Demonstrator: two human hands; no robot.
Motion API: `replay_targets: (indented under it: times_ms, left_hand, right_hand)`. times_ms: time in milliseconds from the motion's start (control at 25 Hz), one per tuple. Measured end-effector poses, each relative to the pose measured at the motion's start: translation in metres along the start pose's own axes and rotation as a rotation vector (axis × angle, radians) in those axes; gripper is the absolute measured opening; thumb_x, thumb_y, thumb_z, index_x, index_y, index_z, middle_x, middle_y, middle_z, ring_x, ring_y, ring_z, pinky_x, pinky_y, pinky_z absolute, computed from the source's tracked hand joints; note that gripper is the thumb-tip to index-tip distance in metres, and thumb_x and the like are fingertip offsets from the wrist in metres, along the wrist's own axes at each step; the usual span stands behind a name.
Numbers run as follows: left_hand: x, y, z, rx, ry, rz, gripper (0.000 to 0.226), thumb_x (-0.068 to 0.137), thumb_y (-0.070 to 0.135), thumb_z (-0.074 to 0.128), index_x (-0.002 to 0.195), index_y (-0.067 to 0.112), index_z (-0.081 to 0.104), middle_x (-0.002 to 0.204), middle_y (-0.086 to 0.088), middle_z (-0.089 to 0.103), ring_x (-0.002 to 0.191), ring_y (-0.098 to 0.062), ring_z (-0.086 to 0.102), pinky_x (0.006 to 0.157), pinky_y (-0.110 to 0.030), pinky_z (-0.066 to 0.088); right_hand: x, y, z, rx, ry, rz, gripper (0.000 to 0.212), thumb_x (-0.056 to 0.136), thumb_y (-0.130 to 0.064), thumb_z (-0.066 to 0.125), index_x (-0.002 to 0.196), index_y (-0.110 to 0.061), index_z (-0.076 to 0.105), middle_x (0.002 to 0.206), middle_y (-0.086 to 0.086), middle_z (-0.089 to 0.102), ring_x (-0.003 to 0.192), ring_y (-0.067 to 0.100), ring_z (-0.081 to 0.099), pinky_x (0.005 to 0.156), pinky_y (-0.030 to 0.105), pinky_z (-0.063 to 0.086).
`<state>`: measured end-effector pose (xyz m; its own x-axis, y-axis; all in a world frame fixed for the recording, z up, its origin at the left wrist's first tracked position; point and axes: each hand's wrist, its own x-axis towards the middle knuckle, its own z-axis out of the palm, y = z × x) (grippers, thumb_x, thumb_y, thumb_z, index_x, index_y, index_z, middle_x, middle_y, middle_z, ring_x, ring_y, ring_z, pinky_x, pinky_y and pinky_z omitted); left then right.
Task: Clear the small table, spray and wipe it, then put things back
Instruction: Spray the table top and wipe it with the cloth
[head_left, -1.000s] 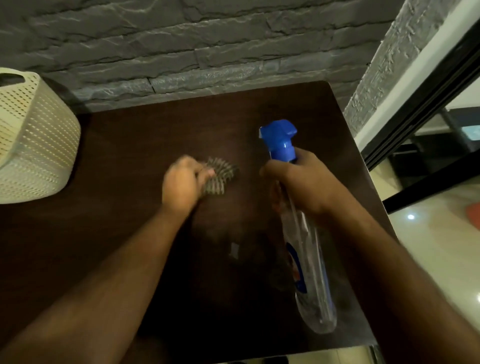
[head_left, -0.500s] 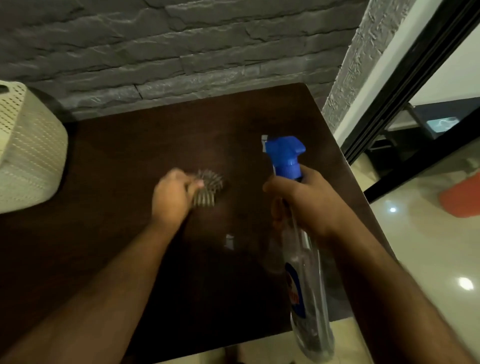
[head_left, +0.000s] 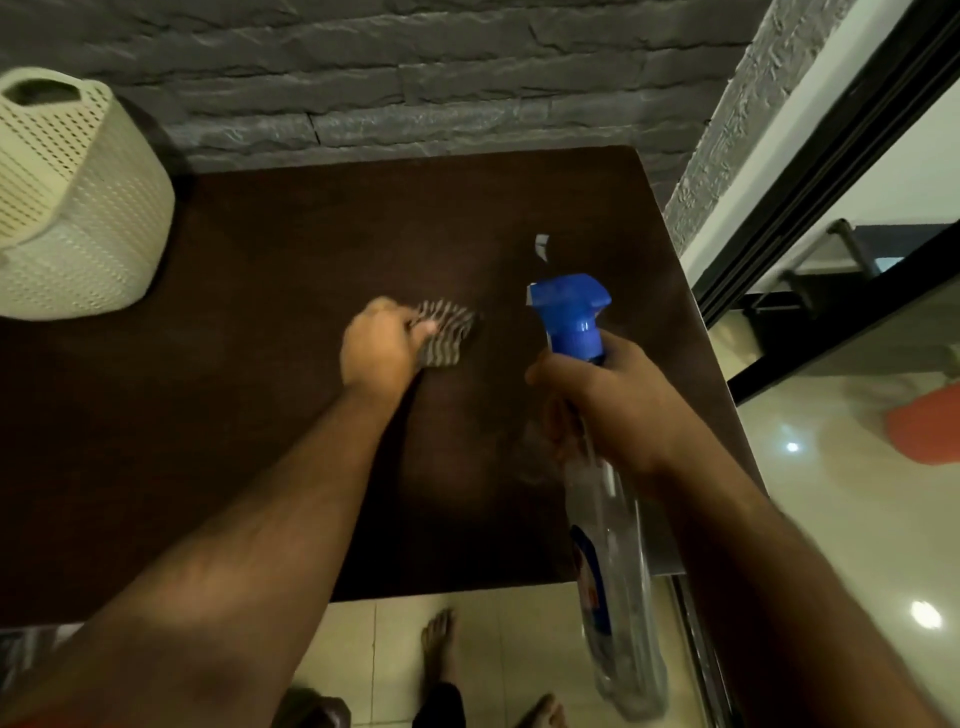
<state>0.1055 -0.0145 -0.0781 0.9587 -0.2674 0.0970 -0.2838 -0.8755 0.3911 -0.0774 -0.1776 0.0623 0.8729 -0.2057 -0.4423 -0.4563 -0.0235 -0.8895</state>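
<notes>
The bench (head_left: 260, 415) had a dark brown wood-look top, matt and faintly grainy, with one small pale gleam near its far right. The cloth (head_left: 449, 332) was a soft woven fabric, striped dark and light and bunched into folds. The spray bottle (head_left: 613, 561) was clear, glossy plastic with a blue printed label, and its trigger head (head_left: 571, 312) was smooth opaque blue plastic. The basket (head_left: 72, 208) was cream plastic, matt, pierced all over with small holes. The wall (head_left: 415, 78) was rough grey stone-like brick, uneven and dull. The floor (head_left: 857, 519) was pale tile, polished enough to mirror lamps.
</notes>
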Motion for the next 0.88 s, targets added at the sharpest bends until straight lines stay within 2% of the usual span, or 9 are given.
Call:
replay_targets:
  times_ms: [80,160,240,280,360,440,560,680,880]
  left_hand:
    - [-0.022,0.029,0.012,-0.032,-0.065,0.002,0.024,0.087,0.041,0.063,0.098,0.021,0.072,0.095,0.0,0.063,0.086,-0.019,0.061,0.074,-0.031,0.047]
    - [-0.091,0.039,0.011,-0.085,-0.186,0.174,0.021,0.086,0.039,0.062,0.097,0.024,0.071,0.09,0.005,0.059,0.083,-0.014,0.058,0.072,-0.031,0.047]
    - [-0.13,0.015,-0.004,-0.13,-0.172,0.266,0.021,0.086,0.036,0.067,0.099,0.022,0.074,0.092,0.003,0.062,0.084,-0.017,0.06,0.073,-0.032,0.05]
    - [-0.124,0.003,-0.01,-0.104,-0.121,0.241,0.021,0.085,0.036,0.068,0.097,0.02,0.075,0.092,0.0,0.064,0.084,-0.02,0.061,0.073,-0.032,0.05]
    - [-0.076,-0.006,-0.014,0.025,-0.06,0.044,0.023,0.087,0.036,0.066,0.096,0.017,0.075,0.096,-0.005,0.065,0.087,-0.025,0.063,0.075,-0.034,0.049]
    - [-0.038,0.01,-0.006,0.048,-0.004,-0.086,0.023,0.089,0.038,0.063,0.096,0.019,0.074,0.1,-0.006,0.064,0.089,-0.026,0.063,0.077,-0.033,0.05]
    - [-0.095,0.063,0.014,-0.031,-0.13,0.086,0.021,0.086,0.042,0.064,0.095,0.025,0.072,0.092,0.005,0.062,0.083,-0.015,0.06,0.07,-0.029,0.047]
    - [-0.159,0.048,0.005,-0.112,-0.178,0.284,0.023,0.086,0.038,0.066,0.101,0.022,0.073,0.093,0.004,0.061,0.084,-0.015,0.057,0.071,-0.03,0.048]
    - [-0.057,0.035,0.002,0.047,-0.014,-0.089,0.026,0.089,0.04,0.062,0.098,0.018,0.073,0.099,-0.007,0.064,0.089,-0.026,0.063,0.077,-0.035,0.05]
  right_hand:
    - [-0.01,0.003,0.0,0.008,-0.021,-0.011,0.014,0.086,-0.02,0.061,0.098,-0.018,0.054,0.071,0.003,0.059,0.055,0.014,0.057,0.055,0.029,0.051]
    - [-0.021,0.004,0.0,-0.011,-0.033,-0.017,0.013,0.086,-0.022,0.06,0.098,-0.019,0.055,0.074,0.003,0.06,0.06,0.015,0.058,0.061,0.032,0.053]
    - [-0.029,0.01,-0.004,-0.039,-0.022,-0.013,0.014,0.085,-0.023,0.061,0.098,-0.02,0.055,0.076,0.003,0.061,0.062,0.016,0.059,0.066,0.035,0.054]
    - [-0.033,0.013,-0.007,-0.04,-0.022,-0.005,0.015,0.086,-0.023,0.062,0.098,-0.02,0.055,0.076,0.002,0.061,0.061,0.015,0.059,0.064,0.034,0.054]
    - [-0.037,0.019,-0.013,-0.038,-0.021,0.0,0.014,0.086,-0.021,0.062,0.099,-0.02,0.054,0.074,0.001,0.061,0.058,0.012,0.06,0.059,0.029,0.055]
    - [-0.043,0.025,-0.02,-0.021,-0.008,0.002,0.013,0.087,-0.019,0.062,0.098,-0.019,0.055,0.07,0.0,0.061,0.054,0.009,0.06,0.055,0.025,0.053]
    - [-0.05,0.027,-0.027,0.009,0.021,0.004,0.013,0.086,-0.018,0.061,0.097,-0.017,0.055,0.069,0.001,0.059,0.053,0.01,0.058,0.053,0.023,0.051]
    - [-0.057,0.028,-0.035,-0.026,0.048,-0.01,0.013,0.086,-0.02,0.062,0.097,-0.018,0.055,0.072,0.003,0.058,0.058,0.014,0.057,0.059,0.029,0.053]
    - [-0.061,0.027,-0.041,-0.038,0.051,-0.027,0.012,0.086,-0.02,0.062,0.095,-0.018,0.054,0.071,0.001,0.058,0.054,0.01,0.056,0.053,0.022,0.052]
